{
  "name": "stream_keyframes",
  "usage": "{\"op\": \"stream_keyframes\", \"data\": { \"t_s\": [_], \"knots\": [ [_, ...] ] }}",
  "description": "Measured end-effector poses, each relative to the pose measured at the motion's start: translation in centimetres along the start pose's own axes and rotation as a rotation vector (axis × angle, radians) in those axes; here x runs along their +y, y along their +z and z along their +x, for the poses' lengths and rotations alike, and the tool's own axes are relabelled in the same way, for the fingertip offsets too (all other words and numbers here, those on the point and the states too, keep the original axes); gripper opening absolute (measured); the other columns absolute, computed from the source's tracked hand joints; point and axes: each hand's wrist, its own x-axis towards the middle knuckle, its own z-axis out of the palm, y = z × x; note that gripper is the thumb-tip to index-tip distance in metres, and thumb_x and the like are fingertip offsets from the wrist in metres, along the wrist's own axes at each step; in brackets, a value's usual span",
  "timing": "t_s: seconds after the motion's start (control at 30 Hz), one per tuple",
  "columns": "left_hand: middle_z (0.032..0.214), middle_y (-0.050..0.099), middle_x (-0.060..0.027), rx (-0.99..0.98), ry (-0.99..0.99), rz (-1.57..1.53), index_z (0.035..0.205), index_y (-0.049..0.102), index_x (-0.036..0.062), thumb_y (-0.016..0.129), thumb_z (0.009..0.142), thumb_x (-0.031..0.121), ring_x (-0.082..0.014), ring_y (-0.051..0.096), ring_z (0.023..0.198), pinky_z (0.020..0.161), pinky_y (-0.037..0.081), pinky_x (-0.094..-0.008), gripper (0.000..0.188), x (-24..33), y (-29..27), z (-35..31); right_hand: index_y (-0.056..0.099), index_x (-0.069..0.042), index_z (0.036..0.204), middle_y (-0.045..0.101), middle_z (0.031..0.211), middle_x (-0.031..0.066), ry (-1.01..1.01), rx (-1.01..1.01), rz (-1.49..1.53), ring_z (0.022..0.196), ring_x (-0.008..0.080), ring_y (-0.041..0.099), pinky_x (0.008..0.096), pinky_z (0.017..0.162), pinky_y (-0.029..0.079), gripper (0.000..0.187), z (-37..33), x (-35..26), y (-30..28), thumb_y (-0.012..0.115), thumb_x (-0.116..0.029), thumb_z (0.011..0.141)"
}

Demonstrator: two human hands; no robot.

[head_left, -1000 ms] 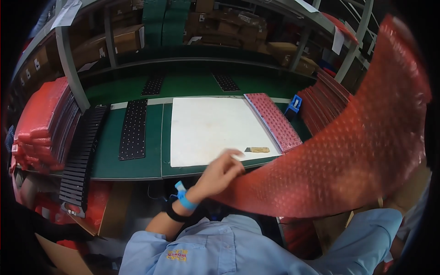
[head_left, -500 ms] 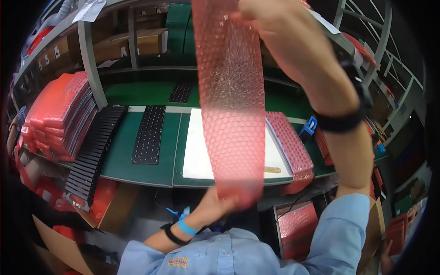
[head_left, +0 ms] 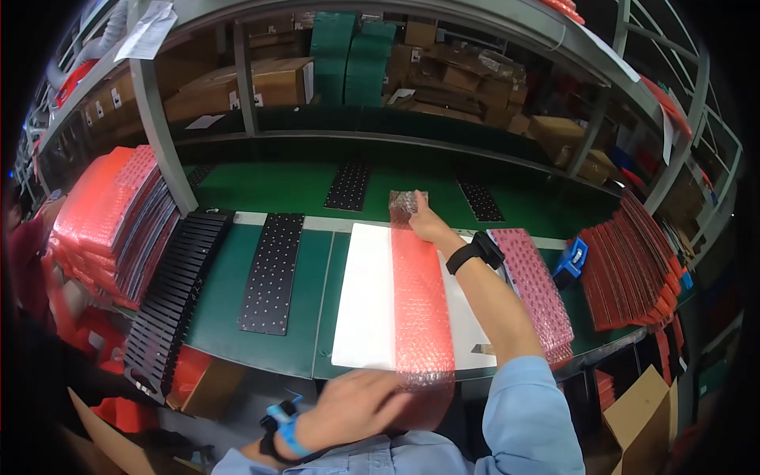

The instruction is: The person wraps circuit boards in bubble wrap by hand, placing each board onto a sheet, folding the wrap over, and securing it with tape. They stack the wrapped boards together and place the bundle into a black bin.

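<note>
A long strip of red bubble wrap (head_left: 421,305) lies lengthwise over a white board (head_left: 366,297) on the bench. Its near end droops past the bench's front edge, and its far end looks clear and unfilled. My right hand (head_left: 430,222) pinches that far end, thumb on top. By the near end is my left hand (head_left: 352,408), its fingers stretched out and thumb apart, fingertips at the wrap's left edge. Left of the board lies a black panel (head_left: 271,273) dotted with small light spots. A bubble-wrapped piece (head_left: 534,293) rests along the board's right side.
A black slotted rack (head_left: 178,297) stands at the left beside stacked red-wrapped pieces (head_left: 111,226). On the right are a blue tape dispenser (head_left: 570,261) and a row of red-wrapped pieces (head_left: 629,265). Dotted panels (head_left: 347,187) lie on the green belt (head_left: 419,174) beyond. An open carton (head_left: 641,419) sits lower right.
The bubble wrap has come down from being held up before me to lying on the board. My right hand has lowered with its far end; the left hand's fingers have spread.
</note>
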Motion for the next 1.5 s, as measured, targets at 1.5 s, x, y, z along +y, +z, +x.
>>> {"op": "stream_keyframes", "data": {
  "t_s": [1.5],
  "knots": [
    [0.093,0.071,-0.0024,0.414,0.338,0.053,0.092,0.073,0.0061,0.077,0.075,0.013,-0.0194,0.061,0.087,0.079,0.045,-0.033,0.018,-2.7,10.9,-1.0,0.071,-0.017,0.117,0.056,0.103,0.0204,0.149,0.437,-0.396,0.099,0.0355,0.051,0.0437,0.086,0.044,0.057,-25.8,-8.0,-0.5,0.074,-0.05,0.071]
  ]
}}
